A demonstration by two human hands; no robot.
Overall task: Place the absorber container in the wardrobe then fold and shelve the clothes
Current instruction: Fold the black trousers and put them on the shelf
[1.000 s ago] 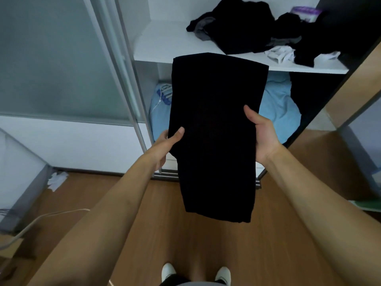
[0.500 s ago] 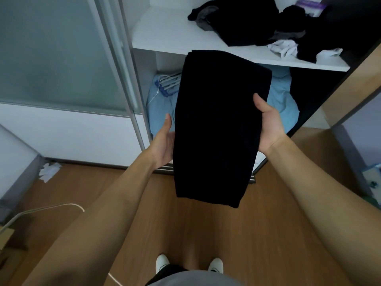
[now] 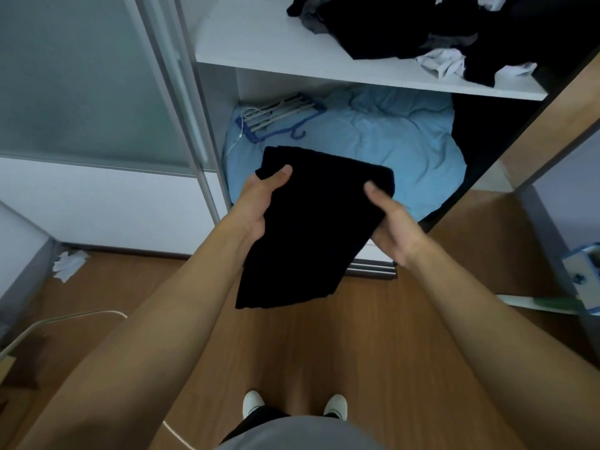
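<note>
Black garment [image 3: 311, 228]: folded into a thick oblong and held in the air before the open wardrobe. Its far end is over the blue bedding [image 3: 399, 147] in the lower compartment, and it is not yet set down.
Left hand [image 3: 258, 203]: grasps the garment's left edge, thumb on top, fingers hidden beneath.
Right hand [image 3: 393, 225]: grasps the right edge the same way, thumb on top.
Done, as I judge: this one piece looks folded and ready to shelve.
Left to do: shelve it. The loose dark pile [image 3: 389, 27] and white cloth [image 3: 441, 61] on the shelf [image 3: 259, 40] look unfolded, so most of the folding likely remains.
Absorber container: not to be made out here, so that step cannot be checked.
Landing spot: white shelf board shows left of the pile.
In the way: hangers [image 3: 279, 116] lie on the bedding's left side. The sliding door [image 3: 97, 76] covers the left bay.
Floor [image 3: 324, 336]: crumpled white paper [image 3: 68, 264] by the door and a white cable [image 3: 65, 319] at left, both well apart from the garment.
</note>
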